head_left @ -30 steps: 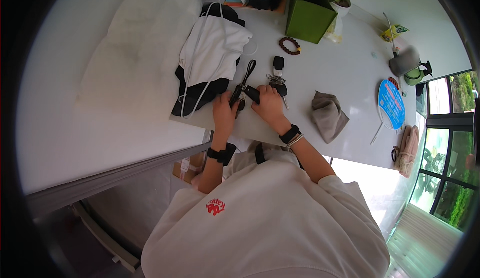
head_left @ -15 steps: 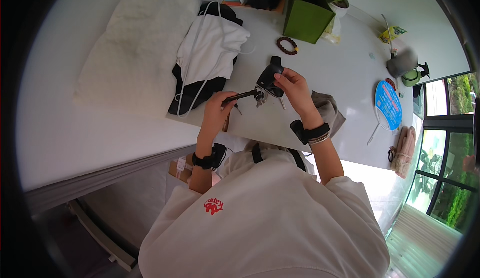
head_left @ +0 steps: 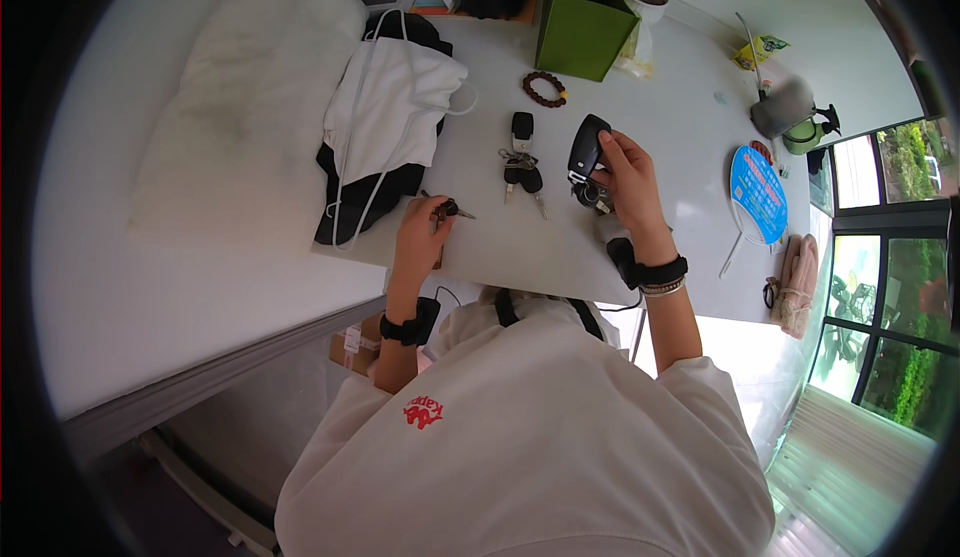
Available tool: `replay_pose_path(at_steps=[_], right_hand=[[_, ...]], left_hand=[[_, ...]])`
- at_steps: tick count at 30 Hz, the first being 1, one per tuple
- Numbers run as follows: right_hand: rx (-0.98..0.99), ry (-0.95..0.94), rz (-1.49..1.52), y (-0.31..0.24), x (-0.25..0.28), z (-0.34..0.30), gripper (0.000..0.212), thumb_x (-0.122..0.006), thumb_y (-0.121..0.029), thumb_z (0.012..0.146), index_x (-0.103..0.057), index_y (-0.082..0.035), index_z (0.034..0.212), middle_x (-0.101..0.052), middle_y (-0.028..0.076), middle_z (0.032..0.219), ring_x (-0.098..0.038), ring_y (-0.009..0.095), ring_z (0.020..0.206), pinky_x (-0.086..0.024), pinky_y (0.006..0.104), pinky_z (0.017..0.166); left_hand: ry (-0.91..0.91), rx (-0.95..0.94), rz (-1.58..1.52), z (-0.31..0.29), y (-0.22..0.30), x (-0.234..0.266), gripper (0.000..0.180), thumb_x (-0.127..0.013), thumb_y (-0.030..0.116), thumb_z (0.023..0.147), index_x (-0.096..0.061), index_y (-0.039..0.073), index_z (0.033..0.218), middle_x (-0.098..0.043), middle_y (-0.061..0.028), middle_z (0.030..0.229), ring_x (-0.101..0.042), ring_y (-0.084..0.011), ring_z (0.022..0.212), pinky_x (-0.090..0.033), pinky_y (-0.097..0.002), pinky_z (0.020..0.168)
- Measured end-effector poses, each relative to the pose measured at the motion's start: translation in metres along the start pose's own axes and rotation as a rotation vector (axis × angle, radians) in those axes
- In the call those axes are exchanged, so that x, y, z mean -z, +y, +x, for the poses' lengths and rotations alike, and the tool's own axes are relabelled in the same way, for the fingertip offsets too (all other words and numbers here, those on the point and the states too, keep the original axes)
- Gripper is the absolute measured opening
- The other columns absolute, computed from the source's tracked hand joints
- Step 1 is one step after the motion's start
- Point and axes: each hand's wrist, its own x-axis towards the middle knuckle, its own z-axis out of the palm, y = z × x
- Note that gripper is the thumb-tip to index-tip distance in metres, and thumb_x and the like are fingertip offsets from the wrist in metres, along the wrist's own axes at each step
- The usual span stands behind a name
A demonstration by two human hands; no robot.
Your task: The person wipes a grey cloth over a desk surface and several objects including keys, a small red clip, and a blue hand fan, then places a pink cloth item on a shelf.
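Hands moved apart: left hand [head_left: 420,239] pinching small key [head_left: 452,210], right hand [head_left: 622,175] gripping black fob [head_left: 586,148].

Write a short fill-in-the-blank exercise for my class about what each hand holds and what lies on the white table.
1. The right hand lifts a black car key fob with a bunch of ____ hanging beneath it.
2. The left hand holds a small ____ against the white table.
3. The brown bead bracelet lies beside the ____ paper bag.

Missing words: keys; key; green

black key fob [head_left: 587,147] | green bag [head_left: 583,32] | blue fan [head_left: 758,194] | brown bead bracelet [head_left: 544,89] | white table [head_left: 560,247]
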Motion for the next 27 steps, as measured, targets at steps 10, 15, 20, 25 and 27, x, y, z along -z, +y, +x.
replay_pose_path(at_steps=[10, 15, 20, 25, 27], right_hand=[[-0.191, 0.020, -0.558, 0.063, 0.019, 0.047, 0.035, -0.045, -0.027, 0.091, -0.043, 0.002, 0.111, -0.055, 0.008, 0.082, -0.060, 0.014, 0.068, -0.055, 0.0275, 0.056], [-0.165, -0.014, -0.714, 0.088, 0.024, 0.087, 0.038, -0.045, -0.027, 0.090, -0.044, 0.005, 0.110, -0.058, 0.014, 0.087, -0.062, 0.018, 0.066, -0.054, 0.0302, 0.053], [0.245, 0.082, -1.152, 0.114, 0.037, 0.120, 0.037, -0.051, -0.025, 0.087, -0.049, 0.007, 0.106, -0.061, 0.019, 0.080, -0.061, 0.024, 0.055, -0.048, 0.0333, 0.046], [0.152, 0.194, -1.231, 0.096, 0.009, 0.104, 0.047, -0.055, -0.032, 0.083, -0.048, 0.004, 0.112, -0.060, 0.021, 0.089, -0.061, 0.032, 0.079, -0.049, 0.0394, 0.068], [0.118, 0.240, -1.424, 0.088, 0.003, 0.092, 0.053, -0.058, -0.036, 0.079, -0.046, 0.001, 0.115, -0.053, 0.024, 0.104, -0.053, 0.038, 0.096, -0.046, 0.0431, 0.079]], left_hand=[[0.059, 0.020, 0.047, -0.009, -0.011, -0.019, 0.040, -0.065, 0.007, 0.070, -0.052, 0.004, 0.108, -0.047, -0.0142, 0.111, -0.050, -0.0311, 0.096, -0.042, -0.0369, 0.083], [0.130, 0.023, 0.113, -0.012, -0.014, -0.030, 0.050, -0.067, 0.006, 0.066, -0.049, 0.006, 0.113, -0.041, -0.0149, 0.119, -0.045, -0.0333, 0.104, -0.040, -0.0382, 0.088], [0.136, 0.052, 0.141, -0.009, -0.008, -0.036, 0.058, -0.068, 0.004, 0.063, -0.046, 0.007, 0.117, -0.039, -0.0152, 0.121, -0.041, -0.0343, 0.109, -0.038, -0.0394, 0.091], [0.193, 0.062, 0.025, -0.013, -0.016, -0.038, 0.061, -0.061, -0.004, 0.065, -0.042, 0.008, 0.122, -0.035, -0.0176, 0.123, -0.047, -0.0354, 0.102, -0.043, -0.0382, 0.085], [0.222, 0.067, 0.010, -0.013, -0.017, -0.040, 0.058, -0.057, -0.006, 0.067, -0.042, 0.007, 0.122, -0.038, -0.0177, 0.121, -0.049, -0.0335, 0.100, -0.044, -0.0359, 0.082]])
